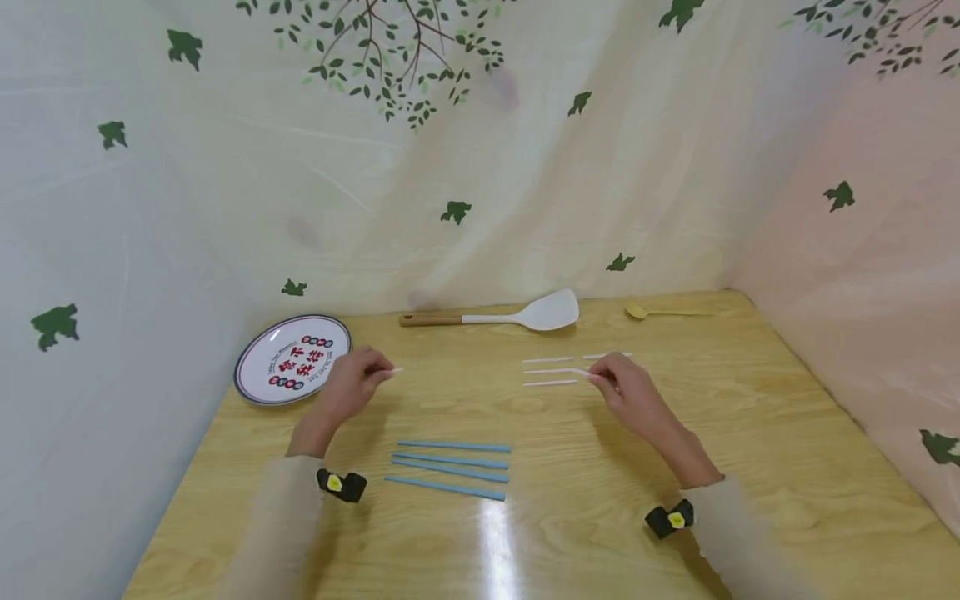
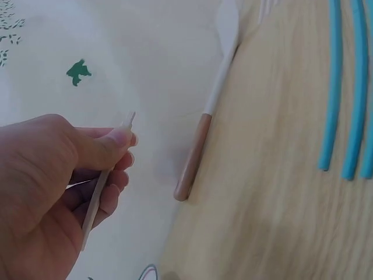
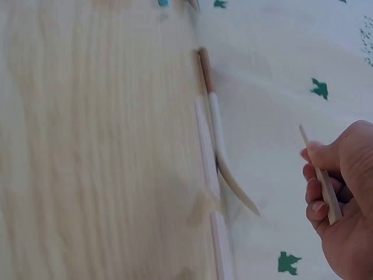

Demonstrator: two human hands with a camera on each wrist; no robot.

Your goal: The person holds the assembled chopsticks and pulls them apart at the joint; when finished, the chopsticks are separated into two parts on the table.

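Observation:
My left hand (image 1: 351,387) is raised near the right rim of the white plate (image 1: 258,379). Its thumb and fingers pinch a thin whitish stick (image 2: 95,204), whose tip (image 1: 397,370) sticks out to the right in the head view. On the other side, my right hand (image 1: 637,398) grips a similar slim stick (image 3: 325,189) between thumb and curled fingers. Several more white sticks (image 1: 550,383) lie on the table just beside the right hand, most to its left. In the head view, one stick (image 1: 617,356) is partly covered by the right hand's knuckles.
Several blue chopsticks (image 1: 453,446) lie side by side at the table's middle. A white spatula (image 1: 550,312) with a wooden handle (image 1: 431,320) rests along the back edge. Right of it lies a small yellow spoon (image 1: 636,312). Leaf-printed cloth (image 1: 360,217) walls surround the wooden table (image 1: 592,533).

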